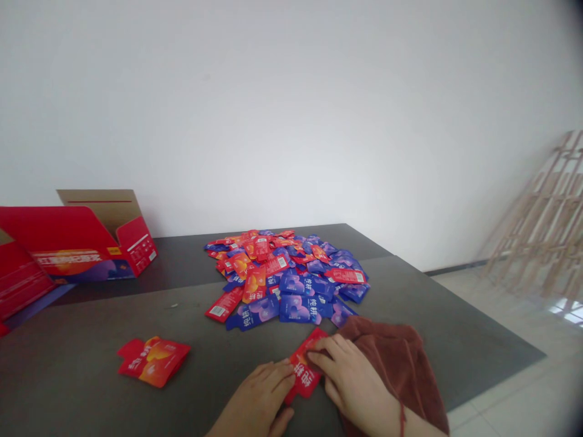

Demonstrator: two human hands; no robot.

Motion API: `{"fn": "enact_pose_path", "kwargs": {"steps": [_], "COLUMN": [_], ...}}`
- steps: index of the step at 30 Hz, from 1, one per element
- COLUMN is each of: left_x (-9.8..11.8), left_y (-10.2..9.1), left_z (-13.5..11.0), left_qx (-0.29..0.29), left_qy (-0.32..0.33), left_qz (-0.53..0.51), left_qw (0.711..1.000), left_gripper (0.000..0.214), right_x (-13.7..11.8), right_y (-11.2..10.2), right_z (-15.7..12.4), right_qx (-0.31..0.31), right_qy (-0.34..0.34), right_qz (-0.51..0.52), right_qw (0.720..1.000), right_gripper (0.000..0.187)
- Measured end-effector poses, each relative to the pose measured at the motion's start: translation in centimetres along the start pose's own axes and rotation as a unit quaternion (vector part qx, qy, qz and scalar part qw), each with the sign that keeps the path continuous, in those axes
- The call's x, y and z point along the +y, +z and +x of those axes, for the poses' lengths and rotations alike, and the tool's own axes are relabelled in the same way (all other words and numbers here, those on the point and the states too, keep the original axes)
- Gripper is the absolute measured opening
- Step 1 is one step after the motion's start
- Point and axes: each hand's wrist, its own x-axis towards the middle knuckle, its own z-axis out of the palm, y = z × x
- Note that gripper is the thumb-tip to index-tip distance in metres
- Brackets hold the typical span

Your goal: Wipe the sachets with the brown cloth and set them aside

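A red sachet (306, 366) lies on the dark table (91, 376) near the front edge. My left hand (259, 400) presses flat on its left end, fingers stretched out. My right hand (353, 379) touches its right side with curled fingers and rests over a brown cloth (401, 358). Just behind lies a big heap of red and blue sachets (289, 273). A small stack of red-orange sachets (152, 360) sits apart to the left.
An open red cardboard box (86, 243) stands at the back left, with another red box (18, 285) at the left edge. A white wall rises behind the table. Wooden frames (542, 224) lean at the right over a tiled floor.
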Motion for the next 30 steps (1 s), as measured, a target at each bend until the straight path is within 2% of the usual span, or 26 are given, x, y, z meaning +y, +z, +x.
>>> {"fn": "enact_pose_path", "kwargs": {"steps": [3,5,10,14,16,20,22,24,30], "left_x": [0.2,0.4,0.9,0.8,0.6,0.7,1.0,1.4,1.6], "left_y": [-0.1,-0.4,-1.0,-1.0,-0.9,-0.5,-0.5,-0.4,0.4], "left_z": [0.1,0.3,1.0,1.5,1.9,3.1,3.9,4.6,5.5], "left_qx": [0.001,0.001,-0.004,-0.026,-0.049,-0.104,-0.107,-0.106,-0.108], "left_qy": [-0.013,-0.029,-0.085,-0.082,-0.077,-0.085,-0.088,-0.092,-0.072], "left_qz": [-0.005,-0.019,-0.058,-0.064,-0.049,0.007,0.027,0.050,0.135], "left_qw": [1.000,0.999,0.995,0.994,0.995,0.991,0.990,0.989,0.982], "left_gripper": [0.049,0.047,0.046,0.056,0.062,0.067,0.067,0.063,0.053], "right_x": [1.6,1.8,-0.5,-1.8,-1.4,0.7,1.7,2.2,0.5], "right_y": [-0.3,-0.1,0.9,1.4,1.2,0.0,-0.6,-0.7,0.5], "right_z": [0.5,1.0,1.0,-0.1,-0.4,-0.5,-0.4,-0.4,-0.7], "right_qx": [0.026,0.035,0.013,-0.017,-0.021,0.007,0.030,0.040,-0.005], "right_qy": [0.066,0.080,-0.003,-0.071,-0.076,0.002,0.052,0.073,-0.040], "right_qz": [-0.040,-0.061,-0.061,-0.033,-0.015,0.013,0.010,0.002,-0.027], "right_qw": [0.997,0.994,0.998,0.997,0.997,1.000,0.998,0.997,0.999], "right_gripper": [0.037,0.036,0.037,0.038,0.036,0.040,0.041,0.042,0.048]}}
